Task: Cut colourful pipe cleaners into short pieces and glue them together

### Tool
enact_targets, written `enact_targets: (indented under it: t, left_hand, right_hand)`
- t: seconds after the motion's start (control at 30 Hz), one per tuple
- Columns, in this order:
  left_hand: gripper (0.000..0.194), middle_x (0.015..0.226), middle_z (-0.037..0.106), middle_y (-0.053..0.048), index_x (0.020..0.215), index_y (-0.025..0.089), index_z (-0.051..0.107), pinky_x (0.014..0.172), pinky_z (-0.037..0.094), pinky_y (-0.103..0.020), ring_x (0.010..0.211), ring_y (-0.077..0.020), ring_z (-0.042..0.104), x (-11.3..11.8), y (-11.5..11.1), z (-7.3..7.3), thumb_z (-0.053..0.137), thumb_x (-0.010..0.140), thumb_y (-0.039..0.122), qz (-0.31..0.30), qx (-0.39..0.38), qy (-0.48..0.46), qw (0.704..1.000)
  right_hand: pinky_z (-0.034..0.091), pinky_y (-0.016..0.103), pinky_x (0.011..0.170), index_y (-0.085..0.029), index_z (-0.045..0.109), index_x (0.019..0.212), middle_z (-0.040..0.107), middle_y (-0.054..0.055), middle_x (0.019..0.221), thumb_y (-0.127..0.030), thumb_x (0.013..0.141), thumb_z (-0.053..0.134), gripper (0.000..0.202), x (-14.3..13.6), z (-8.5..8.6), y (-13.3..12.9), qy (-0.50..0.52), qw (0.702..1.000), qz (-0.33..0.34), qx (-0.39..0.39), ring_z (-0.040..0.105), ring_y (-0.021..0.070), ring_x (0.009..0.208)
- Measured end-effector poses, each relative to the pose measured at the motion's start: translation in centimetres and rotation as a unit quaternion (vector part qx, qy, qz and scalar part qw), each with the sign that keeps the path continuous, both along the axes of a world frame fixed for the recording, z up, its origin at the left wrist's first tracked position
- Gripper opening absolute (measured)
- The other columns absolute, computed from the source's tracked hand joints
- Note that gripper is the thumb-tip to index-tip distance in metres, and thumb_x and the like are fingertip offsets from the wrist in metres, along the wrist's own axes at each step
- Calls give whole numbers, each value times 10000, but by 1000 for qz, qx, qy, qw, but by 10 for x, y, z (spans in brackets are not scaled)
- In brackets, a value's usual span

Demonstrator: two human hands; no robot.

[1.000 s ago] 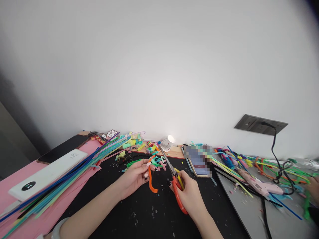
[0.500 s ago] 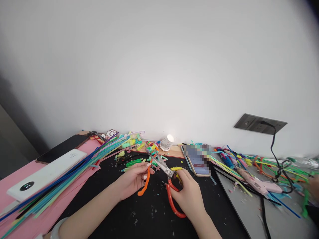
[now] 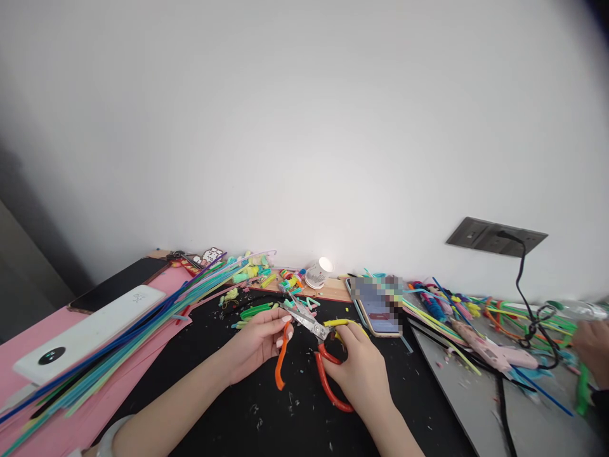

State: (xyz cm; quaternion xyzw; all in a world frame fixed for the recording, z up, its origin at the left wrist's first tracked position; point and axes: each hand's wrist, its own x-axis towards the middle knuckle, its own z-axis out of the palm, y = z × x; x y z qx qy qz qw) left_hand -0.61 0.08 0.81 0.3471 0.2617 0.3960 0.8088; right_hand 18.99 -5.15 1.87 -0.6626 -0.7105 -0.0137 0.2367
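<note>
My left hand (image 3: 257, 339) pinches the top of an orange pipe cleaner (image 3: 281, 358), which hangs down curved over the black mat (image 3: 266, 412). Red-handled scissors (image 3: 320, 355) are gripped in my right hand (image 3: 361, 368), and their metal blades point left toward the left fingertips, close to the orange piece's upper end. A yellow pipe cleaner (image 3: 340, 323) lies across the top of my right hand's fingers. Small cut scraps speckle the mat around both hands.
A long bundle of coloured pipe cleaners (image 3: 118, 343) lies on pink paper (image 3: 28, 330) beside a white power bank (image 3: 85, 333). A phone (image 3: 378, 308), a pink glue gun (image 3: 495, 352) with a black cable, and another person's hand (image 3: 592, 343) are to the right.
The scissors have swung from pointing away to pointing left, blades now by the orange pipe cleaner's top. The orange piece has shifted and hangs straighter.
</note>
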Motion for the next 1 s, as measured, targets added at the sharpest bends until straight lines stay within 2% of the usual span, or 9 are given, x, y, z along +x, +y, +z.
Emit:
enact_targets:
  t: [0.13,0.3,0.37,0.5,0.63,0.83,1.0]
  left_hand:
    - [136,673,502,12,780,148,526,509,359,-152,525,-49,388,0,0,2,626,782,241,-4,11,8,1000]
    - [208,628,409,44,733,164,536,424,241,-156,454,-45,210,-2,-1,3,600,789,354,-31,19,63,997]
    - [217,632,390,44,758,169,569,422,220,-165,458,-52,192,-3,-2,3,583,792,383,-44,19,78,996]
    - [215,661,397,36,858,162,623,459,252,-175,488,-54,246,-3,-2,3,589,790,363,-48,23,83,995]
    - [215,634,413,39,901,164,615,494,293,-176,510,-63,294,-1,0,-1,609,782,343,-18,31,72,997]
    - [172,628,405,53,839,185,544,502,296,-172,514,-63,307,0,1,-3,595,801,345,5,34,56,998]
    - [194,633,435,48,815,173,511,517,294,-175,531,-64,331,1,0,-3,588,804,351,10,62,92,994]
  right_hand:
    - [449,271,661,-214,569,885,587,24,899,-275,683,617,217,1,-1,1,0,1000,0,-4,576,206,831]
    - [451,270,662,-222,573,884,594,27,908,-275,698,601,196,1,-1,0,4,1000,3,0,581,207,834]
    - [448,265,643,-224,575,869,599,31,901,-282,703,593,177,1,-1,0,5,1000,2,2,586,208,820]
    - [445,265,628,-228,578,861,606,33,904,-293,704,590,171,1,-3,1,10,1000,-10,-2,593,211,812]
    - [452,273,682,-234,574,915,604,27,953,-283,710,580,210,2,-5,2,33,999,-18,1,589,211,870]
    - [447,278,692,-237,575,920,601,14,963,-274,701,580,222,2,-6,2,53,998,-23,0,586,210,885]
    - [434,263,674,-228,583,894,596,19,947,-264,707,566,190,1,-6,2,90,996,-13,-7,577,200,852]
